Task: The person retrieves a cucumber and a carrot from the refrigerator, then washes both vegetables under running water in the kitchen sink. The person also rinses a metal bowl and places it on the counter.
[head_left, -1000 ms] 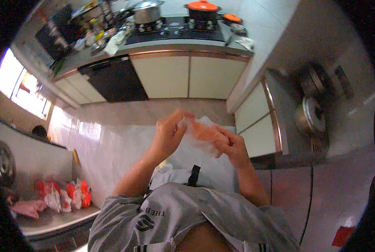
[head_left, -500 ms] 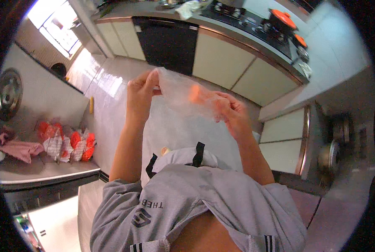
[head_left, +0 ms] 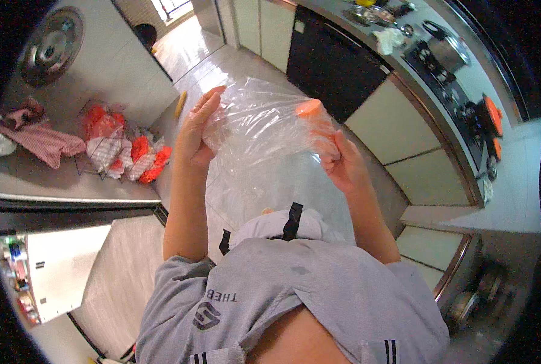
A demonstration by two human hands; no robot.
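Note:
A clear, crinkled plastic bag (head_left: 255, 118) is stretched between my two hands at chest height. My left hand (head_left: 199, 130) is closed on its left side, with the fingers pointing up and partly behind the film. My right hand (head_left: 346, 162) grips the bag's right side, fingers and thumb pinched together. Just above the right fingers is a bright orange, blunt-ended piece (head_left: 309, 108) that looks like a carrot. Film covers its lower part, and I cannot tell whether it lies inside the bag or is gripped through it.
A counter at left holds red and white plastic bags (head_left: 125, 148), a checked pink cloth (head_left: 46, 138) and a round metal lid (head_left: 53, 45). Across the floor, a counter bears a steel pot (head_left: 447, 51), an orange pot (head_left: 490, 115) and a white cloth (head_left: 390, 40). An open fridge (head_left: 70, 267) stands lower left.
My view has turned to the right. The bag has spread wider and is pulled tauter between my hands, and the orange piece now shows more plainly beside my right hand.

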